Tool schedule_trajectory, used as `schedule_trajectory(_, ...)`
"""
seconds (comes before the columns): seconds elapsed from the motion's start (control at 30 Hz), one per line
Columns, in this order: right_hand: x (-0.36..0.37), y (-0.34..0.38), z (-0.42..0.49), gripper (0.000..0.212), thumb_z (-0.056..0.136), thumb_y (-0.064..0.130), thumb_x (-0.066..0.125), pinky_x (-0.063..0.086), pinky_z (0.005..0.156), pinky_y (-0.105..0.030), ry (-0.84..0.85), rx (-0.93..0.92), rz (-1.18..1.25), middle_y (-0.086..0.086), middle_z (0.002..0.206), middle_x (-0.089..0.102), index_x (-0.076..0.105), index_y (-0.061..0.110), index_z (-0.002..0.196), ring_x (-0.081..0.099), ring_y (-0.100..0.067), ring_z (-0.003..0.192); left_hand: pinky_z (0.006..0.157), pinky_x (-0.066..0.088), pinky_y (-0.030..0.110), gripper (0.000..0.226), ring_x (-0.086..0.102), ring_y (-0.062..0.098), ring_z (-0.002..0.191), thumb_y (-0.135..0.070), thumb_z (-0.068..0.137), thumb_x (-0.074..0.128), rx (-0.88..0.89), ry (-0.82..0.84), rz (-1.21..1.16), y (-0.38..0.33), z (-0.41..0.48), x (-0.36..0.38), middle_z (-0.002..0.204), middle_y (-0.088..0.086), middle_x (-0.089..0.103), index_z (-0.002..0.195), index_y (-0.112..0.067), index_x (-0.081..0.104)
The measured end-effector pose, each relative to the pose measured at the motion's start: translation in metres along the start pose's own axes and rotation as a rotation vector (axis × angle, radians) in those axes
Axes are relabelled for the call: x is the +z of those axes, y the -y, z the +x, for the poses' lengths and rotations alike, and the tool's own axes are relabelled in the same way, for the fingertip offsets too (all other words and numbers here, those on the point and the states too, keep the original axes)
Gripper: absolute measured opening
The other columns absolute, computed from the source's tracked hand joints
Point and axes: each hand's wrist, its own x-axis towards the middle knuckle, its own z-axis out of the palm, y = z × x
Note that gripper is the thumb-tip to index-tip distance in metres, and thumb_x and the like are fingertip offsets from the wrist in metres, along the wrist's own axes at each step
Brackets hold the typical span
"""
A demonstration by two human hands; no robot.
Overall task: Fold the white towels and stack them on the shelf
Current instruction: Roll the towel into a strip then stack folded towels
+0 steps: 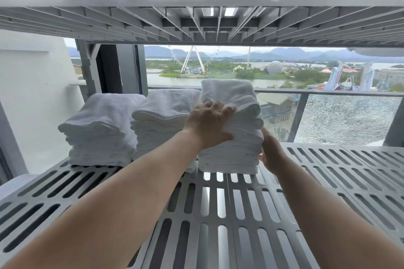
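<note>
Head camera faces the shelf [258,214] (close, level).

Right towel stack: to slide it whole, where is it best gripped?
Probably low, from the front and open right side, where the right hand touches the right towel stack: it is tall, loosely layered, and the middle stack crowds its left. The left hand grips only upper layers.

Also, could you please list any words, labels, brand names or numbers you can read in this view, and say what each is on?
No text can be read anywhere.
The white towels show no tags or labels.
The grey slotted shelf bears no visible marking.
The buildings beyond the window are too small and blurred to show any sign.
</note>
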Motion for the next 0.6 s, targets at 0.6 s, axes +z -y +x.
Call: schedule_trajectory(0.6,-0.023,0.007,-0.035,0.051,0.099,0.058,0.044,0.038,0.109,-0.053,0.029,0.057,0.002,-0.001,0.136,0.057,0.052,0.026,0.138,0.053,-0.024,0.123,0.115,0.029,0.053,0.086,0.030,0.029,0.142,-0.062,0.080,0.067,-0.061,0.063,-0.013,-0.016,-0.009,-0.002,0.151,0.003,0.036,0.150,-0.033,0.027)
